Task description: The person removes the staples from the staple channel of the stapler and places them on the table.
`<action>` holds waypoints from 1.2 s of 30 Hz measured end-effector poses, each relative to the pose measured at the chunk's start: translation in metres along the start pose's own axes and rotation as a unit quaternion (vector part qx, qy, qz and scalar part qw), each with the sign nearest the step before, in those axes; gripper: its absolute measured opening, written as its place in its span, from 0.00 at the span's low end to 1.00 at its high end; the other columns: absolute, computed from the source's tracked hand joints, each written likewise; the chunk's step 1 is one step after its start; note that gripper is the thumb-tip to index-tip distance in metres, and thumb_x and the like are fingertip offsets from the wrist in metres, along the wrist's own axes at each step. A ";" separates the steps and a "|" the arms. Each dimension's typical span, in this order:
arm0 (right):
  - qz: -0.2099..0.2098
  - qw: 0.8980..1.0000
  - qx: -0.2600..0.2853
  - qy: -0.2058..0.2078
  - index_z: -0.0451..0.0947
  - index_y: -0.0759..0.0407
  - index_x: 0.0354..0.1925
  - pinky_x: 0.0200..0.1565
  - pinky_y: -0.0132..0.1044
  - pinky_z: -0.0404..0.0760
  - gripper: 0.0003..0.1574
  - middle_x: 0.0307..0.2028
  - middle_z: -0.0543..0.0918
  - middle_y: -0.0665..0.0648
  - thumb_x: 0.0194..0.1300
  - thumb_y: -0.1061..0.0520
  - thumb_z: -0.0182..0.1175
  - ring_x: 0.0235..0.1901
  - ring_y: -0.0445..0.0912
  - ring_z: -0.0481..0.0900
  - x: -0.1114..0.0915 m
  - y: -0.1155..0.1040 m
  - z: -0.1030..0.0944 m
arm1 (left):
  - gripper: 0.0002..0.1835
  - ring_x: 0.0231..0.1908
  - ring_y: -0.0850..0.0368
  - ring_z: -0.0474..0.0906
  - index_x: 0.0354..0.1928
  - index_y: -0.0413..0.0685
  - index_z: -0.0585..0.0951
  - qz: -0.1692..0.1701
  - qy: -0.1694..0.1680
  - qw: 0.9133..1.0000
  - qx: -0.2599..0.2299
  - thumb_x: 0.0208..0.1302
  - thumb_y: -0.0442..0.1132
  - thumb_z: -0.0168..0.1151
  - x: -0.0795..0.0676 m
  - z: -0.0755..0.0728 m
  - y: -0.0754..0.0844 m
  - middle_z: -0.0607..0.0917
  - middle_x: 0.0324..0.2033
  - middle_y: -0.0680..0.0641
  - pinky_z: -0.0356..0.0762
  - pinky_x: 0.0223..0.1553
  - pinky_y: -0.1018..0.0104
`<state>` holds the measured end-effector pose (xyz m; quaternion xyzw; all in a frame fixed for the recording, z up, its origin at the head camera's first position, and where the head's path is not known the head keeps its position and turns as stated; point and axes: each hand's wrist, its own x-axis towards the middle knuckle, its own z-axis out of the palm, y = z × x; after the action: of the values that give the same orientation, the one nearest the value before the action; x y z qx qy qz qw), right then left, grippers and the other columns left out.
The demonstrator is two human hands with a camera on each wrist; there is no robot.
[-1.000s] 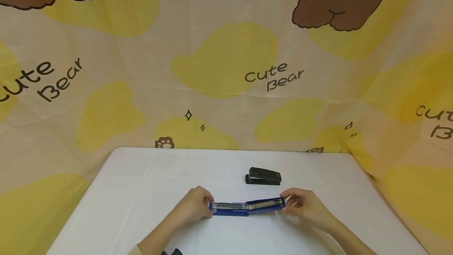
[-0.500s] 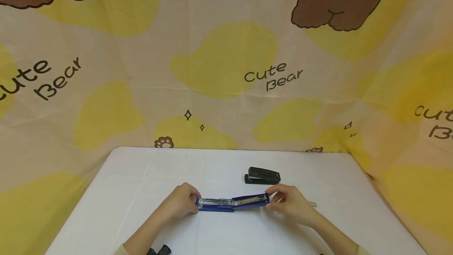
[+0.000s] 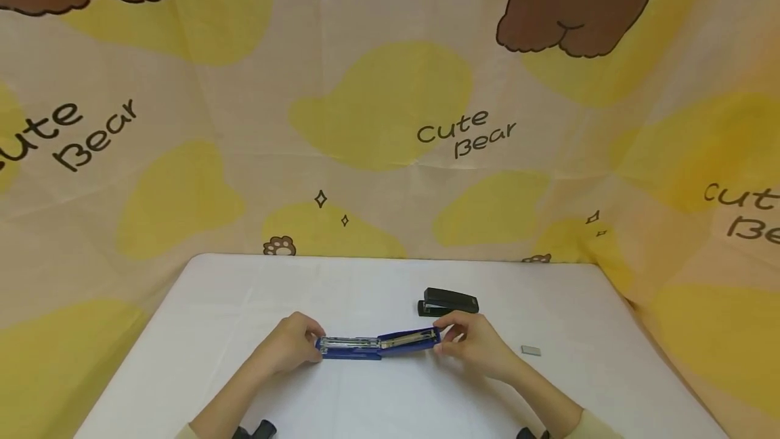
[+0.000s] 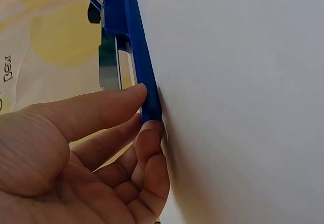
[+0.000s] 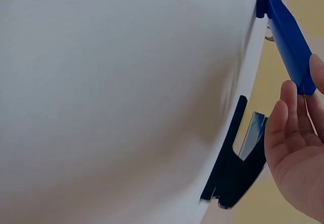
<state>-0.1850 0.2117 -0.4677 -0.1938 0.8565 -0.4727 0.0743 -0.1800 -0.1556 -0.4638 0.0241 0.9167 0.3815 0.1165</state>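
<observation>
A blue stapler [image 3: 350, 351], unfolded nearly flat, stretches between my two hands over the table. My left hand [image 3: 286, 347] pinches its left end; in the left wrist view the thumb [image 4: 116, 110] lies on one side of the blue base [image 4: 143, 67]. The other end, tilted slightly up, is held between the thumb and fingers of my right hand [image 3: 478, 347]. Its metal inside faces up in the head view. Just behind the right hand stands a black stapler [image 3: 447, 302], also seen in the right wrist view as a dark stapler [image 5: 235, 168] beneath that hand.
A small grey strip, looking like a row of staples [image 3: 531, 351], lies on the white table [image 3: 244, 297] right of my right hand. A yellow and beige bear-print cloth [image 3: 365, 107] hangs behind the table.
Both hands have moved left and slightly away from me, carrying the unfolded blue stapler. The small grey strip, hidden earlier, has come into view beside the right forearm.
</observation>
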 end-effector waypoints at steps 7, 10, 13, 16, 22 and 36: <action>0.003 1.000 0.023 0.009 0.84 0.66 0.51 0.29 0.31 0.75 0.22 0.45 0.88 0.58 0.58 0.63 0.77 0.36 0.45 0.83 0.010 -0.011 0.015 | 0.17 0.34 0.50 0.73 0.44 0.35 0.87 -0.008 0.008 1.000 0.012 0.48 0.26 0.77 0.001 -0.012 -0.010 0.79 0.31 0.46 0.74 0.34 0.57; -0.003 1.000 0.022 0.010 0.84 0.66 0.51 0.29 0.31 0.75 0.22 0.45 0.88 0.58 0.58 0.63 0.77 0.36 0.45 0.84 0.016 -0.014 0.022 | 0.17 0.34 0.50 0.74 0.44 0.35 0.87 -0.009 0.011 1.000 0.018 0.48 0.27 0.78 0.002 -0.018 -0.015 0.79 0.31 0.46 0.74 0.34 0.57; -0.008 1.000 0.021 0.012 0.85 0.66 0.50 0.30 0.31 0.75 0.21 0.45 0.88 0.59 0.58 0.63 0.77 0.37 0.46 0.84 0.022 -0.017 0.028 | 0.18 0.34 0.50 0.74 0.44 0.34 0.87 -0.009 0.013 1.000 0.017 0.48 0.26 0.77 0.003 -0.024 -0.021 0.79 0.31 0.46 0.74 0.34 0.58; -0.010 1.000 0.018 0.014 0.85 0.66 0.50 0.30 0.31 0.76 0.20 0.46 0.88 0.58 0.59 0.63 0.76 0.37 0.45 0.84 0.027 -0.018 0.035 | 0.18 0.33 0.50 0.73 0.44 0.33 0.87 -0.008 0.014 1.000 0.018 0.48 0.26 0.77 0.004 -0.030 -0.026 0.78 0.30 0.46 0.73 0.34 0.58; -0.012 1.000 0.016 0.010 0.85 0.66 0.50 0.32 0.31 0.78 0.20 0.45 0.87 0.57 0.59 0.64 0.75 0.38 0.45 0.84 0.038 -0.024 0.047 | 0.18 0.33 0.50 0.74 0.46 0.31 0.86 -0.016 0.011 1.000 0.019 0.50 0.26 0.76 0.006 -0.043 -0.035 0.78 0.31 0.45 0.74 0.33 0.58; 0.013 0.999 0.032 0.010 0.86 0.62 0.51 0.31 0.32 0.78 0.20 0.43 0.89 0.52 0.59 0.63 0.76 0.36 0.43 0.84 0.063 -0.038 0.067 | 0.19 0.34 0.49 0.75 0.48 0.30 0.85 -0.011 0.016 0.999 0.050 0.53 0.29 0.77 0.006 -0.066 -0.054 0.80 0.33 0.44 0.75 0.35 0.55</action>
<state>-0.2116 0.1163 -0.4684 -0.1759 0.8438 -0.5009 0.0781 -0.1987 -0.2386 -0.4580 0.0136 0.9366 0.3340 0.1051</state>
